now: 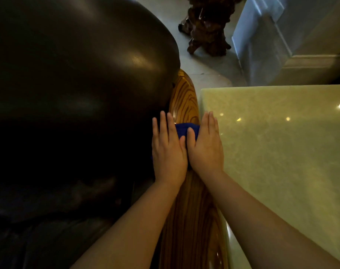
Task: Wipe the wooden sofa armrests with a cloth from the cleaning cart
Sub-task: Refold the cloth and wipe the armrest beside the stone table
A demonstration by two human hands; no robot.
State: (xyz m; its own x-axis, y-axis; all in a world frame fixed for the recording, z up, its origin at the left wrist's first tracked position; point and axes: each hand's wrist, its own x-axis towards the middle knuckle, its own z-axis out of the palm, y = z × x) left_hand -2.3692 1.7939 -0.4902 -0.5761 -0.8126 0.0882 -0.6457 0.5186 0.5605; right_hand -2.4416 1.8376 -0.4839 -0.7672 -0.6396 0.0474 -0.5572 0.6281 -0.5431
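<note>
- While both palms are pressing flat, side by side, the left hand (168,146) and the right hand (206,144) are pinning a blue cloth (186,129) onto the wooden armrest (184,101), with fingers stretched out and not curled around anything.
- The cloth is lying across the width of the armrest, about midway along the part in view, mostly hidden under the hands; only its far edge is showing between the thumbs.
- The armrest is running between the dark leather sofa cushion (78,70) on the left and a pale green stone table (281,142) just beside it on the right.
- To do this stroke well, I judge the hands should be keeping even pressure and following the grain toward the rounded far end, letting the cloth wrap the curved edges.
- The narrow gap beside the table is probably calling for care, so that knuckles are not scraping the stone edge.
- The glossy finish is likely showing streaks, so overlapping passes seem wise.
- A carved dark wood stand (206,30) is standing on the floor beyond, well apart.
- No brand, label or writing is showing anywhere in view.
</note>
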